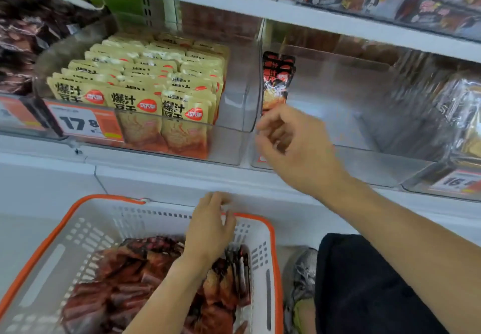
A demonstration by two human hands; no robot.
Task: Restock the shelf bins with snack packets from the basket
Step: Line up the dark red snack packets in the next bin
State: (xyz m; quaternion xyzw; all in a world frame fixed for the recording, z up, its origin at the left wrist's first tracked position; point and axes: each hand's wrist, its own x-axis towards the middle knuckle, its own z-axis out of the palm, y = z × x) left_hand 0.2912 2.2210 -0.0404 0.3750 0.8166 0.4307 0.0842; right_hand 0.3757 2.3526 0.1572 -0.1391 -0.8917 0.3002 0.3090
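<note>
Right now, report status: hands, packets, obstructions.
Right hand at clear bin, fingers loosely curled below the red packets standing inside. Left hand open over basket, more packets waiting. Nothing blocking.

An orange-and-white price tag [86, 122] reading 17.8 is hanging on the shelf edge [161, 169]. Well to the right of that tag, a grey sneaker [303, 273] is resting beside a black trouser leg [364, 286], below the shelf edge.

"爆汁豆干" is printed on the yellow packets [132, 104] at centre left. "17.8" is shown on the price tag [83, 124] below them. A tag [458, 181] at the right edge bears "16".
</note>
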